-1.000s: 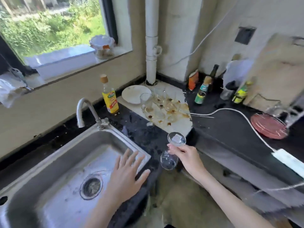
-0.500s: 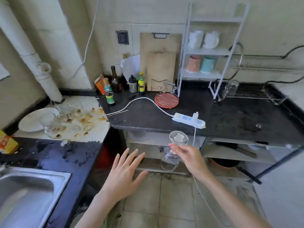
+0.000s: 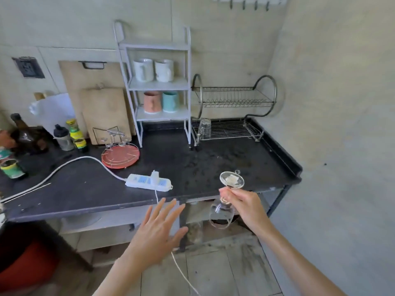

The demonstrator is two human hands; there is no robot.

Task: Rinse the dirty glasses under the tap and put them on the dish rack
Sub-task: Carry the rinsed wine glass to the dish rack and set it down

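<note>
Carrying step, by the look of it: right hand [image 3: 245, 205] pinching the stem of 1 upturned wine glass [image 3: 224, 201] beyond the counter's [image 3: 85, 189] front edge. Left hand [image 3: 156, 233] spread, holding nothing. Next, probably: setting it on the dish rack [image 3: 230, 129] at the back-right corner beside 1 glass jar [image 3: 204, 126].

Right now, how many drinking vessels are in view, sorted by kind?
White ceramic mugs on shelf: 2
Pink cup: 1
Teal cup: 1
Clear glass upturned on dish rack: 1
Stemmed wine glass in right hand: 1
Total: 6
</note>
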